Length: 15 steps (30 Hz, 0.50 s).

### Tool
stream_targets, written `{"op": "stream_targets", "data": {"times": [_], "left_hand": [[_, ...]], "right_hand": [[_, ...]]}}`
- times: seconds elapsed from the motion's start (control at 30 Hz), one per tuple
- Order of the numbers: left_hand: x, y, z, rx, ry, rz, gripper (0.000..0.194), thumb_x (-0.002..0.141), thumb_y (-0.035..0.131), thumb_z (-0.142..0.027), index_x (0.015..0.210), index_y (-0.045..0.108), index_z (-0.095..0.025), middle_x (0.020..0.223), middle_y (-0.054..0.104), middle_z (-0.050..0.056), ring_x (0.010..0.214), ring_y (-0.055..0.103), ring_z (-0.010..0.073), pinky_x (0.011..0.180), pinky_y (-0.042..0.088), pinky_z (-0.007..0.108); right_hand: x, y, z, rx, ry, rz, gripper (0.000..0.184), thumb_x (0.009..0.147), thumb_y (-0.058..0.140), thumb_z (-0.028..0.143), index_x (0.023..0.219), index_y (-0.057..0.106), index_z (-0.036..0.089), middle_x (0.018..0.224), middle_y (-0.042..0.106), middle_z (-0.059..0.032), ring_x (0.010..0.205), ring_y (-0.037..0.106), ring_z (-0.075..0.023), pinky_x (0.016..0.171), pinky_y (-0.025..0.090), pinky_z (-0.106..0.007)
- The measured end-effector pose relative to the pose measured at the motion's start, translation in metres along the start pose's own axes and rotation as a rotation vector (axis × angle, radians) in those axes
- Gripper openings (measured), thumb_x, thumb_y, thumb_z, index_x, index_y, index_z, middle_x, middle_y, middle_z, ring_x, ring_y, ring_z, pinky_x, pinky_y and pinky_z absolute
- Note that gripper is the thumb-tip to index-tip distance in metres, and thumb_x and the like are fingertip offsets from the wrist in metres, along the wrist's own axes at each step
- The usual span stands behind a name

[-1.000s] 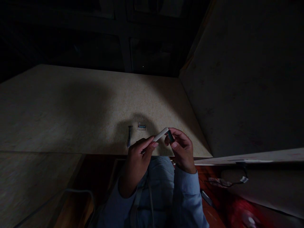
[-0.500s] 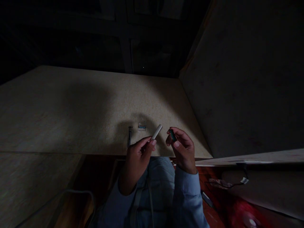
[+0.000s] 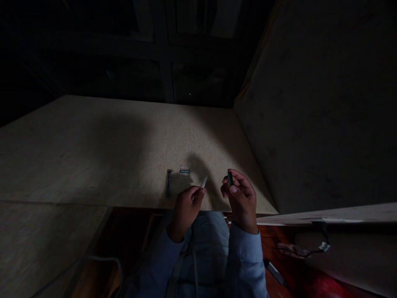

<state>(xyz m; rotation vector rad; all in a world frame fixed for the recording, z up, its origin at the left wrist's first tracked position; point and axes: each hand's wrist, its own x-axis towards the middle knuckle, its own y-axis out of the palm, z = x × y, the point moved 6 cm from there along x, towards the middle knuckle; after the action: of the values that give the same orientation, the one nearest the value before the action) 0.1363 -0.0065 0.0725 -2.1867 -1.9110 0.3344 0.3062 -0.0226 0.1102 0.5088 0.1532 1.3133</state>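
Note:
My left hand (image 3: 187, 207) is closed, pinching a slim white stick (image 3: 204, 182) between thumb and fingers. The stick points up and away from me; its exact kind is hard to make out. In my right hand (image 3: 242, 198), thumb and fingertips grip a dark razor cartridge (image 3: 230, 179) with a green strip, held upright above the table. The two held things are apart. On the table to the left of my hands lies a dark razor handle (image 3: 168, 183). Beside it, a second cartridge with a green strip (image 3: 185, 171) rests in a small clear case (image 3: 185, 167).
The pale table (image 3: 124, 157) meets an upright panel (image 3: 319, 136) on the right. A dark framed window or cabinet (image 3: 167, 74) rises behind. A cable (image 3: 102, 259) hangs at lower left. Below on the right are a dark cord (image 3: 297, 253) and a grey object (image 3: 274, 271).
My left hand has tipped the white stick, so less of its toothed edge shows. My hands are a little farther apart, and the right one has turned the cartridge more upright. The view has shifted slightly.

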Motion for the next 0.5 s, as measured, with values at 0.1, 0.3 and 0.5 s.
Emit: {"op": "stream_targets", "data": {"times": [0.1,0.3,0.5], "left_hand": [[0.002,0.004,0.004,0.015,-0.036,-0.006,0.039,0.09,0.053,-0.051,0.082,0.071,-0.017,0.071,0.071,0.005,0.064,0.066,0.0162,0.06,0.052,0.024],[0.008,0.015,0.01,-0.044,-0.113,0.034,0.041,0.089,0.051,-0.054,0.079,0.066,-0.018,0.062,0.059,-0.001,0.053,0.061,0.0141,0.047,0.048,0.022],[0.014,0.023,0.017,-0.108,-0.19,0.014,0.044,0.087,0.051,-0.058,0.086,0.066,-0.017,0.066,0.058,-0.001,0.048,0.058,0.0129,0.043,0.048,0.023]], "right_hand": [[0.001,-0.007,-0.002,-0.004,0.017,-0.029,0.035,0.079,0.076,0.029,0.113,0.07,0.024,0.082,0.068,-0.0016,0.062,0.054,-0.0118,0.052,0.044,-0.024],[0.004,-0.02,-0.004,-0.042,0.028,-0.067,0.036,0.078,0.076,0.03,0.112,0.069,0.023,0.078,0.066,0.0003,0.059,0.054,-0.0117,0.051,0.045,-0.025],[0.006,-0.033,-0.009,-0.036,0.054,-0.106,0.037,0.076,0.079,0.026,0.111,0.07,0.022,0.077,0.068,0.0012,0.06,0.056,-0.0104,0.052,0.047,-0.022]]}}
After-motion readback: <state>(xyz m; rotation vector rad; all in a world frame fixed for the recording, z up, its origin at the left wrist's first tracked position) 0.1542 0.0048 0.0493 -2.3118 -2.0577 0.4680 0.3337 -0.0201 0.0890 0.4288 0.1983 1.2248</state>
